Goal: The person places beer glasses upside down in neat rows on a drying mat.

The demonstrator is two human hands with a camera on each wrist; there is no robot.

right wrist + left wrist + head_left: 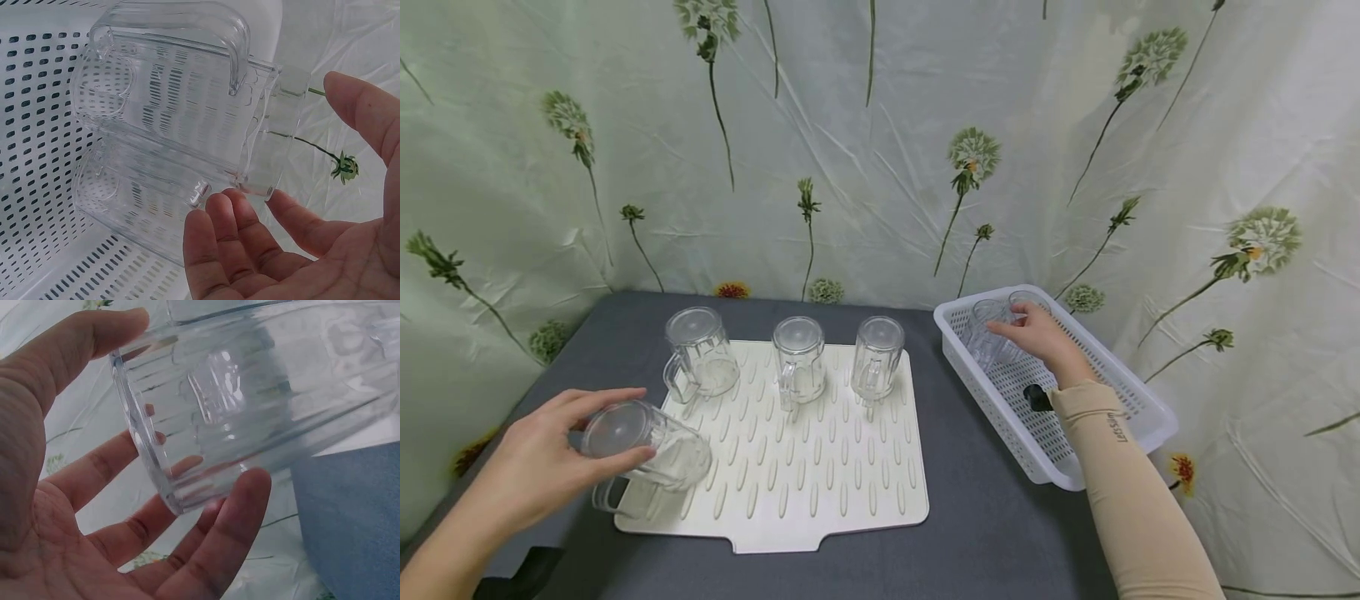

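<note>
My left hand (546,454) holds a clear glass mug (677,454) near its base, thumb on one side and fingers on the other. The mug is upside down at the front left of a white drying mat (820,508), its handle toward me. In the left wrist view, the thumb and a fingertip meet the glass (250,406). My right hand (1037,337) reaches into a white basket (1000,433) at two more glass mugs (985,333). In the right wrist view, its spread fingers are at the end of one mug (181,106), the thumb slightly apart from it.
Three upside-down glass mugs stand along the mat's back: a left one (700,354), a middle one (800,362) and a right one (877,358). A small black object (1037,397) shows at the basket. Behind the dark grey table (992,533) hangs a flowered curtain (865,167).
</note>
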